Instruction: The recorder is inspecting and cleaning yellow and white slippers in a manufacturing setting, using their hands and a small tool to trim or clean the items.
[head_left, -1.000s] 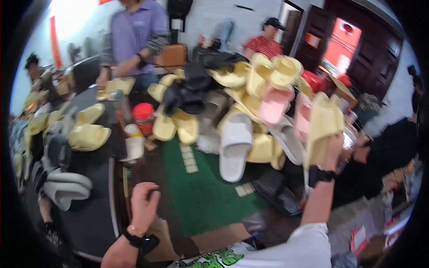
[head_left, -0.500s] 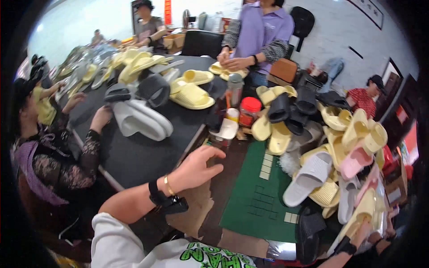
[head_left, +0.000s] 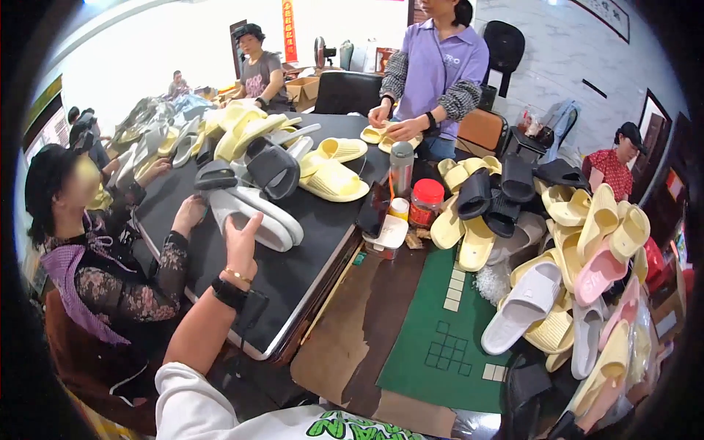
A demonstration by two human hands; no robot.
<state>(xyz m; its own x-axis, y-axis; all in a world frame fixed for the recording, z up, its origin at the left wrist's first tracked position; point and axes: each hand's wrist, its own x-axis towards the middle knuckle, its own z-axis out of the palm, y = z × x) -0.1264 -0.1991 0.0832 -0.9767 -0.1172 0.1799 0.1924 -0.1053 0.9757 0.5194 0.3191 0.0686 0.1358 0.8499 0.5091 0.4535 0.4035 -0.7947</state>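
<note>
Fingers (head_left: 232, 229) wide, your left hand (head_left: 240, 246) hangs at the white slides (head_left: 282, 224) on the black desk (head_left: 323, 220), contact unclear; your right hand (head_left: 592, 413) seems to hold a yellow slide (head_left: 609, 367) beside the slipper pile (head_left: 598, 220). Grasping looks like the step; it calls for closing around both whites.

The left forearm (head_left: 199, 330) slants upward; the left hand (head_left: 240, 253) extends forward, digits spread. The right hand (head_left: 595, 409) sits low, far right.
</note>
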